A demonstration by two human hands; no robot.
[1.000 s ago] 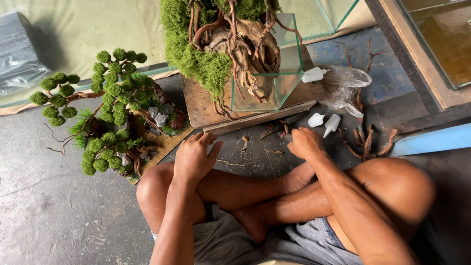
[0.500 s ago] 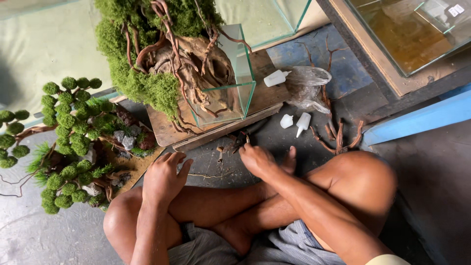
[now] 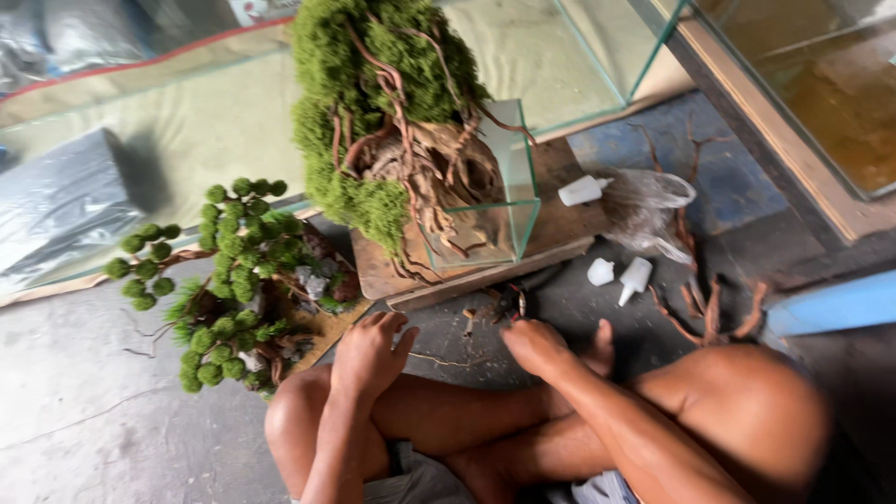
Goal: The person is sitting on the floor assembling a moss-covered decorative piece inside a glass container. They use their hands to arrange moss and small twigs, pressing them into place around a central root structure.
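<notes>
From the head view, a small glass tank [image 3: 485, 201] stands on a wooden board [image 3: 560, 219]; brown roots topped with green moss [image 3: 373, 103] fill it and spill over its left side. A clear plastic bag [image 3: 649, 205] lies beside it, near three white bottle caps. The right hand [image 3: 537, 347] is curled on the floor, touching a small dark tool [image 3: 509, 303] that points up toward the board. The left hand [image 3: 371, 353] rests with its fingers loosely spread near a ball-leaved little tree [image 3: 233, 280].

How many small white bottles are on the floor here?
3: one white bottle on the wooden board beside the clear plastic bag, two on the floor just below. The bag may hide more.
</notes>
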